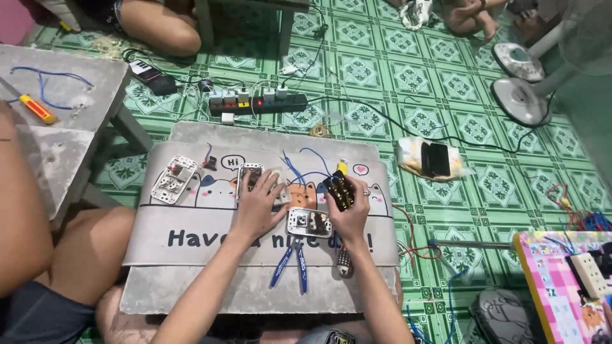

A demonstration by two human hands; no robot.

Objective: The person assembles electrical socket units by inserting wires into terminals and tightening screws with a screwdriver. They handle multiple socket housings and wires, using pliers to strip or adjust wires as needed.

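My left hand [256,207] lies flat, fingers spread, on a metal switch frame [250,173] on the grey cartoon mat [191,236]. In my right hand [349,213] I grip a small dark switch module with brass contacts [338,190], blue wires [299,167] running off behind it. Between my hands lies a second metal frame with a module in it [308,222]. A third frame [173,179] rests at the mat's left. Blue-handled pliers [290,264] lie near the front edge, and a screwdriver handle [343,261] lies under my right wrist.
A black power strip with plugs [261,103] sits beyond the mat on the green tiled floor. Another person's legs [76,267] are at the left by a concrete bench [57,89] holding a yellow screwdriver [37,108]. Two fan bases [519,102], a pink board [561,286] at right.
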